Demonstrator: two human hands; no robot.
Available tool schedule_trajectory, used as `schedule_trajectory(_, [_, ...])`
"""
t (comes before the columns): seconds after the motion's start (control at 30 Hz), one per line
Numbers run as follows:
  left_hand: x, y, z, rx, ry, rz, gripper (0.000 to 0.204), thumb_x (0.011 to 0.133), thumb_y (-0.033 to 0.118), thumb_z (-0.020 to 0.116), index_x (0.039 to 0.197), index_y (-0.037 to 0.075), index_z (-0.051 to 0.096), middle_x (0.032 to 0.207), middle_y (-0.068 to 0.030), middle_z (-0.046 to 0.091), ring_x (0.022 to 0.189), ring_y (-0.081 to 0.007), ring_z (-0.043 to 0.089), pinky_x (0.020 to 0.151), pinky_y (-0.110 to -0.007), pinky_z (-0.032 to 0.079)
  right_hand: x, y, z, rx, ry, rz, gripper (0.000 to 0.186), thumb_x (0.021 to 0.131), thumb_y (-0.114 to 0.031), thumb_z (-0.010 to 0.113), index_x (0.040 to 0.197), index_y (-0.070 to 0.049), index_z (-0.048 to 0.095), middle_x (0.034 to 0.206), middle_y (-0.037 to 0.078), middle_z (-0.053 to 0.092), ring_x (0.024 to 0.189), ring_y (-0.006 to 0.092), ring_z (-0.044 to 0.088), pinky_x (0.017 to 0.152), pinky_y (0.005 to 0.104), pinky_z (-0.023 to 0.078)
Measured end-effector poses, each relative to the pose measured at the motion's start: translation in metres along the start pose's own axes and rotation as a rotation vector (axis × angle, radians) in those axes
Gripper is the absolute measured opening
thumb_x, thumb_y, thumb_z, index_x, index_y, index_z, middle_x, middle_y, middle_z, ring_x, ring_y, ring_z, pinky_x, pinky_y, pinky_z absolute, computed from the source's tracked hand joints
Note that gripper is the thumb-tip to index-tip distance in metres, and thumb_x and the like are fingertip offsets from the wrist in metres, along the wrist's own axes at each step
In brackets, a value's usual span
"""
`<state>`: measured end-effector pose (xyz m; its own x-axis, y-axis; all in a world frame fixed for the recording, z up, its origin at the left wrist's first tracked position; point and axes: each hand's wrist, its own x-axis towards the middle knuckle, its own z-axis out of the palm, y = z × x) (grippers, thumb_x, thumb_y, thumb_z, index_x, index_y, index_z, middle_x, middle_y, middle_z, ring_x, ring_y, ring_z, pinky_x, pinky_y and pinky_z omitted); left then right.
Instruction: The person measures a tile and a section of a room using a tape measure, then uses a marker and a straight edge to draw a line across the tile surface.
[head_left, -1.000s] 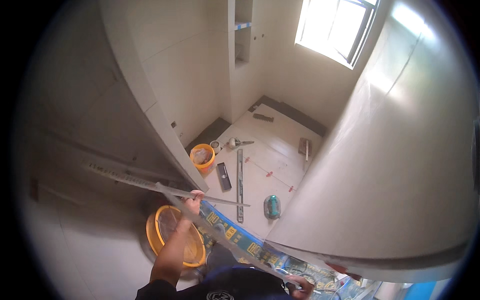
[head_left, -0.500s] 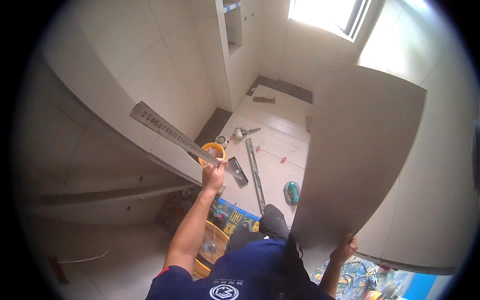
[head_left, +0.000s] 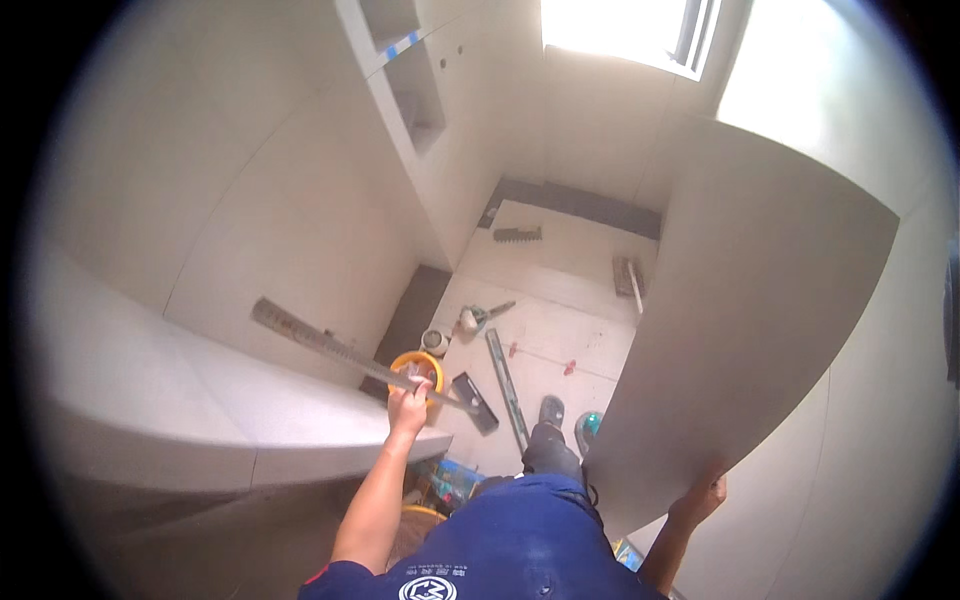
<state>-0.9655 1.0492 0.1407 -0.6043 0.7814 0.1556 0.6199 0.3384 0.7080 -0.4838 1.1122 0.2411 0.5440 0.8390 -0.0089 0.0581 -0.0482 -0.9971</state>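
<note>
My left hand (head_left: 408,400) is closed on a long metal ruler (head_left: 322,340), which slants across over a yellow bucket (head_left: 433,365) and a short black level (head_left: 478,410). My right hand (head_left: 705,497) grips the lower right edge of a large grey tile (head_left: 760,290), which stands raised along my right side. The tile hides part of the floor. My foot (head_left: 551,414) is on the light floor tiles, between a long level (head_left: 500,365) and a green handled tool (head_left: 586,430) that is partly covered by the tile.
Ahead, a notched trowel (head_left: 517,234), a flat trowel (head_left: 627,279), a small pot (head_left: 434,342) and a tool with a handle (head_left: 472,319) lie on the floor. A low ledge (head_left: 180,420) runs along the left. A niche (head_left: 410,95) and bright window (head_left: 620,30) are ahead.
The tile's broad face has come into view upright on the right. My left hand and ruler have moved up from over the yellow sieve. My foot has advanced onto the tiled floor.
</note>
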Motion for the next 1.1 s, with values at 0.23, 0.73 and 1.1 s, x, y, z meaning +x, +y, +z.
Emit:
schedule_trajectory(0.23, [0.092,0.017,0.033,0.064,0.003,-0.163,0.017,0.089,0.02,0.066,0.091,0.005,0.071,0.084,-0.0162,0.069,0.083,-0.0347,0.068,0.074,-0.041,0.052,0.097,0.01,0.083,0.095,-0.08,0.005,0.058,0.099,-0.052,0.051,0.094,0.006,0.06,0.088,0.006,0.063,0.081,0.0127,0.056,0.073,0.0296,0.047])
schedule_trajectory(0.73, [0.146,0.003,0.021,0.102,0.109,-0.39,0.029,0.101,0.03,0.054,0.101,0.003,0.066,0.086,-0.0134,0.067,0.081,-0.0274,0.065,0.075,-0.038,0.05,0.208,-0.027,0.211,0.173,-0.246,-0.044,0.06,0.098,-0.054,0.052,0.102,0.005,0.06,0.093,0.004,0.062,0.086,0.0115,0.055,0.076,0.0277,0.045])
schedule_trajectory(1.1, [0.141,-0.039,0.076,-0.355,0.169,-0.643,0.029,0.104,0.028,0.05,0.115,0.004,0.062,0.1,-0.0071,0.064,0.089,-0.0161,0.063,0.075,-0.031,0.052,0.212,-0.05,0.313,0.106,-0.569,-0.167,0.04,0.093,-0.033,0.066,0.069,-0.005,0.051,0.062,-0.005,0.043,0.058,0.0056,0.038,0.05,0.0264,0.029])
